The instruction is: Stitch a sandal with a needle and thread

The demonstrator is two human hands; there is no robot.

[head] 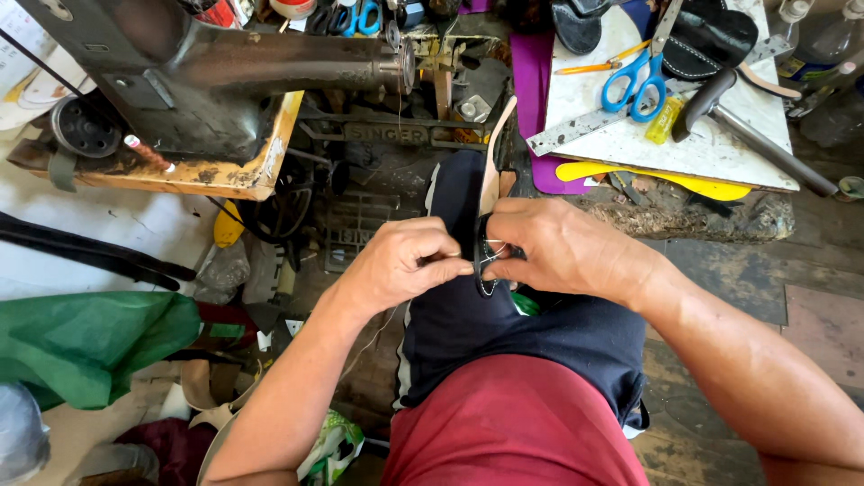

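On the raised knee, near the middle of my view, a black leather piece (481,261) stands on edge with pale stitching along its rim, a tan strap (493,153) rising from it toward the far side. I see my left hand (405,263) pinching a thread against the piece's left face, fingers curled tight. My right hand (562,247) is clamped over the piece from the right, thumb and fingers pressed around it. Far left sits a dark sewing machine (225,72) on a worn wooden table (270,166). Far right, blue scissors (634,81), a metal ruler (612,112) and a hammer (747,126) lie on a white board (720,153). Green cloth (90,342) lies near left.
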